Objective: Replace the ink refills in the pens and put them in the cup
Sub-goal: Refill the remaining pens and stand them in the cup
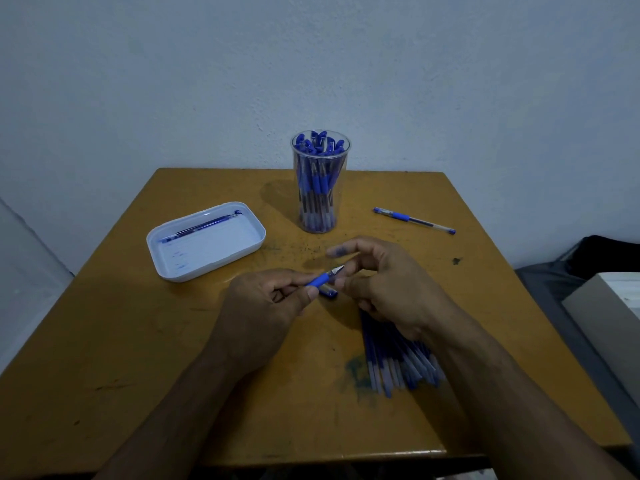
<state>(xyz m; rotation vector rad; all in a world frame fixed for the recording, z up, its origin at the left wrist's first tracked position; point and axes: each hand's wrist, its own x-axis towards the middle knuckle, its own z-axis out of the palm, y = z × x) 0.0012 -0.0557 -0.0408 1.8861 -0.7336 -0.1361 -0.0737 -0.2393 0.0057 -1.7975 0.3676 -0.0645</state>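
Note:
Over the middle of the table my left hand point(266, 306) grips a pen point(322, 279) by its blue rubber grip. The pen's metal tip points up and right into the fingers of my right hand point(384, 289), which pinch it. A small blue cap point(329, 293) lies on the table just under the pen. A clear cup point(319, 183) packed with several blue pens stands at the back centre. A pile of blue refills point(398, 365) lies under my right wrist. One capped pen point(414, 220) lies at the back right.
A white tray point(207, 242) at the left holds one refill point(201, 227). The yellow table point(138, 341) has ink stains near its middle. A dark bag and a grey box point(609, 299) sit off the table's right side.

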